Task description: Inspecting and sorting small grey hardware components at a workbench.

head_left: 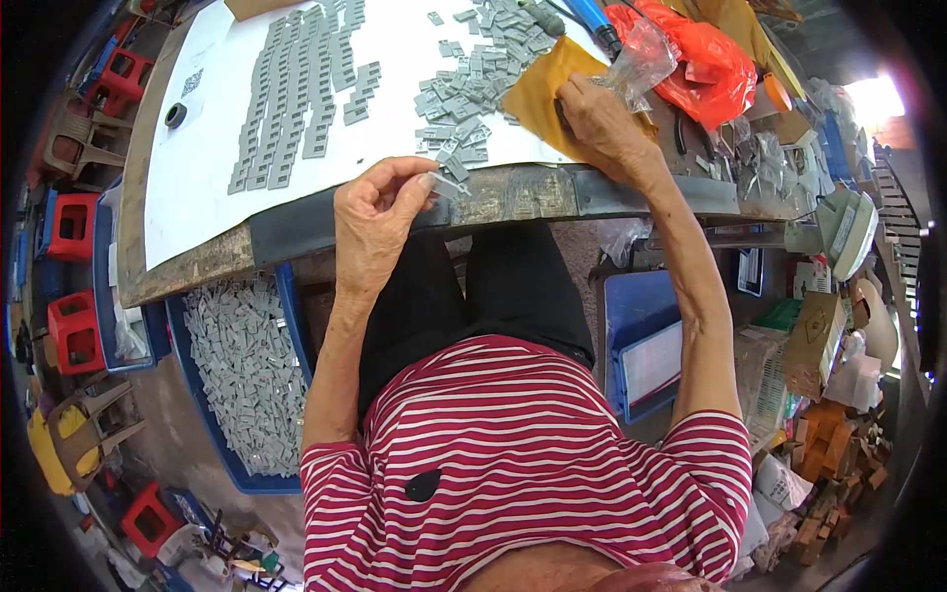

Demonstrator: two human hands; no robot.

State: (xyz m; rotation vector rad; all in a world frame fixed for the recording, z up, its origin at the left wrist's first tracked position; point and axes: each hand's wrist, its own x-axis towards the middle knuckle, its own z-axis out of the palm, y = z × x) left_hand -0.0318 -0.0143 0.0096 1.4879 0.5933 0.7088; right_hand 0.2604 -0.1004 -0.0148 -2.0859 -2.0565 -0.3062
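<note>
My left hand [377, 219] is at the table's near edge, thumb and fingertips pinched on a small translucent plastic piece [452, 185]. Just beyond that piece lies a loose heap of small flat grey plastic parts [472, 94]. Farther right, my right hand [604, 123] rests over a mustard-yellow cloth or sheet [536, 96]. Its fingers are curled in, and something dark shows under them, too hidden to name. Left of the heap, more of the same grey parts [286, 109] are laid out in neat slanted rows on white paper [212, 128].
A red plastic bag [705, 79], a blue-handled tool [595, 22] and dark pliers [681, 133] lie at the table's right. A black ring [176, 115] sits at the left. Below stands a blue crate [258, 483] full of grey parts. Red stools [74, 229] stand farther left.
</note>
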